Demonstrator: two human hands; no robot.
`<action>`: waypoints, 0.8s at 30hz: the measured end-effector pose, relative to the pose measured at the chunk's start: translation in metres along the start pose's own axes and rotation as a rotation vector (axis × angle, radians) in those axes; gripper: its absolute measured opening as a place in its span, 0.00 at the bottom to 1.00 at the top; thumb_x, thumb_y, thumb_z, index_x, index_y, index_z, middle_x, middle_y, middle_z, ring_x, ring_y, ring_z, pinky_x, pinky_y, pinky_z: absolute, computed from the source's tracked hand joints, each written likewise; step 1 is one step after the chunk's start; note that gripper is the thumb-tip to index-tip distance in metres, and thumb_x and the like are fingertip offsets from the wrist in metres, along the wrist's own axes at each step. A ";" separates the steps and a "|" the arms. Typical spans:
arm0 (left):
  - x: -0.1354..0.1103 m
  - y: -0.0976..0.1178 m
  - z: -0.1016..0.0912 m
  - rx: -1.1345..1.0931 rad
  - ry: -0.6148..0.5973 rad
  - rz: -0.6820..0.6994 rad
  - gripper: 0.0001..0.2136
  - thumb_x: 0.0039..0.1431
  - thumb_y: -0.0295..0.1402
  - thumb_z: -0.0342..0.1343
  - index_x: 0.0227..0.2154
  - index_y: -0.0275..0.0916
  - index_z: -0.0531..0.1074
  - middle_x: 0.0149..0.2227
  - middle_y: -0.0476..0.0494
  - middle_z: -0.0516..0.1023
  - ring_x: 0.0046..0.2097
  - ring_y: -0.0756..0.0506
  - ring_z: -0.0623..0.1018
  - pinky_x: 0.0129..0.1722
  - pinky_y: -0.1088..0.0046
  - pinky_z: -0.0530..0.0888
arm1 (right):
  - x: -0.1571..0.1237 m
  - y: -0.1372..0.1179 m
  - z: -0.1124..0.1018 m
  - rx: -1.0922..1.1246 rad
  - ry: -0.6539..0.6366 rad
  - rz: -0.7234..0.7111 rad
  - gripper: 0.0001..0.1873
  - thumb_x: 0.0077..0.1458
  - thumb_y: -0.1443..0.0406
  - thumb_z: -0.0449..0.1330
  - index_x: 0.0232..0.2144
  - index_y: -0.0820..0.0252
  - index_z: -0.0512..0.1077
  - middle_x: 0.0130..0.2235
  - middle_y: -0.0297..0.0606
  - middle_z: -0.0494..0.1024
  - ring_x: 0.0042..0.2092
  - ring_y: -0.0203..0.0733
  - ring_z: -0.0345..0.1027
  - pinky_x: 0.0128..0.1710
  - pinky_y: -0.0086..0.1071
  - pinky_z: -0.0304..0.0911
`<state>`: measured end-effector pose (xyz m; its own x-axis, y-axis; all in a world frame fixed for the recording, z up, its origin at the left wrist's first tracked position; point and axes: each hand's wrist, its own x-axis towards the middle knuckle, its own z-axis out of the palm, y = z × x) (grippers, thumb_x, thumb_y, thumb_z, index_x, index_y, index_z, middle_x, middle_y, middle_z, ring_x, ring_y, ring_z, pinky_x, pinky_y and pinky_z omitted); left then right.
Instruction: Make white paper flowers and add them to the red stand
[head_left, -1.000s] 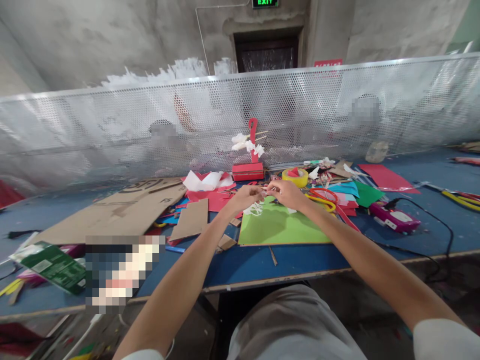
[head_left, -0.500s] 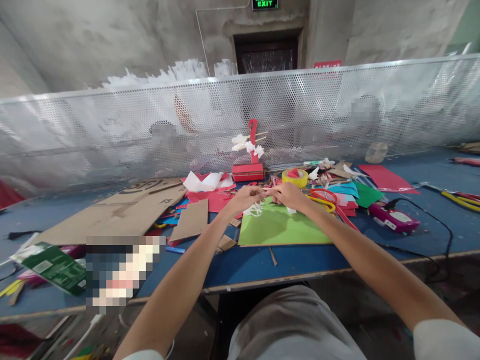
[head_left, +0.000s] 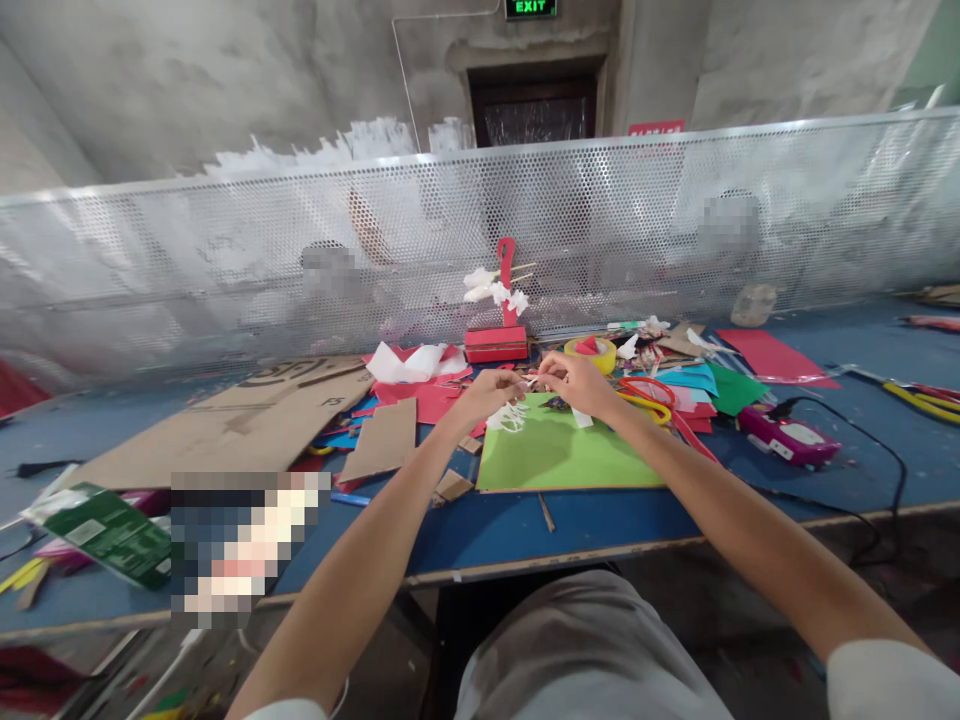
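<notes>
Both my hands meet above the far part of a lime-green sheet [head_left: 570,455]. Between their fingertips runs a thin white strip [head_left: 532,380], probably paper. My left hand [head_left: 491,393] pinches its left end and my right hand [head_left: 576,382] pinches the right end. Beneath my left hand, several loose white strips [head_left: 511,418] lie on the sheet. Close below my right hand rests a small white piece [head_left: 582,419], beside a dark scrap. Beyond the hands stands a red model [head_left: 496,344] with an upright post carrying white tufts.
Yellow tape [head_left: 609,357] and yellow-handled scissors [head_left: 652,408] lie right of my hands. Cardboard [head_left: 240,425] covers the left of the blue table [head_left: 487,540]. A purple device [head_left: 791,438] with a cable sits at right. A perforated metal screen [head_left: 420,250] borders the back.
My right hand's fingers have lifted and opened out slightly from the left hand's, so the white strip now shows between them. My left hand has barely moved.
</notes>
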<state>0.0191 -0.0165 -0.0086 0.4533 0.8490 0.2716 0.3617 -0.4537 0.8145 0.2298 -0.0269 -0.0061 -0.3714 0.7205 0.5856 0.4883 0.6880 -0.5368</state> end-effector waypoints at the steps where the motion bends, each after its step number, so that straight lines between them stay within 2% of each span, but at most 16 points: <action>1: 0.000 0.000 0.000 0.002 0.000 -0.001 0.16 0.55 0.45 0.58 0.29 0.34 0.75 0.27 0.45 0.76 0.29 0.50 0.72 0.31 0.74 0.67 | 0.000 0.000 0.000 -0.009 -0.003 -0.004 0.07 0.58 0.62 0.59 0.35 0.59 0.74 0.33 0.37 0.81 0.34 0.40 0.73 0.35 0.31 0.62; 11: -0.002 0.007 -0.001 -0.018 -0.010 -0.031 0.12 0.55 0.40 0.58 0.31 0.34 0.75 0.28 0.45 0.77 0.29 0.50 0.72 0.31 0.74 0.67 | -0.002 -0.008 -0.004 -0.253 -0.018 0.008 0.18 0.63 0.57 0.53 0.27 0.61 0.72 0.25 0.36 0.75 0.27 0.36 0.64 0.30 0.30 0.52; 24: -0.005 0.011 0.001 -0.050 -0.066 0.031 0.15 0.55 0.43 0.58 0.30 0.34 0.74 0.27 0.46 0.75 0.29 0.51 0.71 0.32 0.74 0.67 | -0.002 -0.010 -0.003 -0.366 -0.028 0.039 0.29 0.65 0.51 0.48 0.20 0.61 0.70 0.20 0.37 0.69 0.25 0.36 0.60 0.28 0.32 0.45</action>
<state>0.0213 -0.0255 -0.0015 0.5167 0.8145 0.2637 0.3063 -0.4635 0.8315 0.2284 -0.0352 0.0003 -0.3659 0.7513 0.5492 0.7507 0.5871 -0.3030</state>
